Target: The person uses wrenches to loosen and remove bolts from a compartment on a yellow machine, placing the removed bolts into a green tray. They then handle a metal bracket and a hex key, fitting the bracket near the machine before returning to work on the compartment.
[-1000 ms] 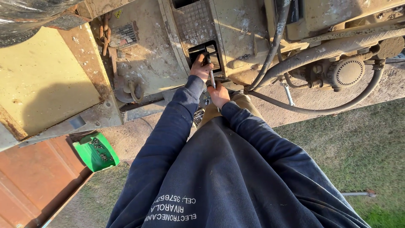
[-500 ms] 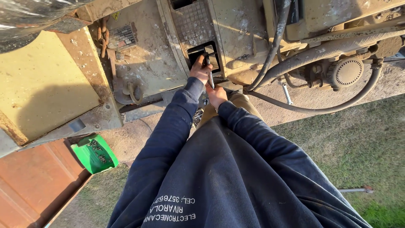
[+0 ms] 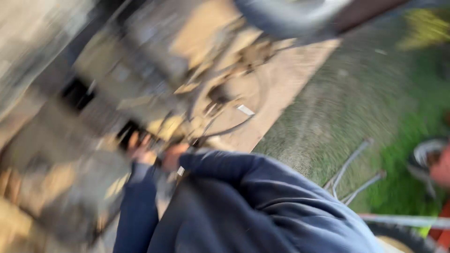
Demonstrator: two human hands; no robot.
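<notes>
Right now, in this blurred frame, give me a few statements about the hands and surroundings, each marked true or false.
1. Both hands, left hand and right hand, are up against the machine. True.
2. The sleeves are red. False: they are dark blue.
3. Grass lies to the right. True.
4. The picture is sharp enough to show what the fingers grip. False: motion blur hides it.
5. Dark hoses hang near the hands. True.
</notes>
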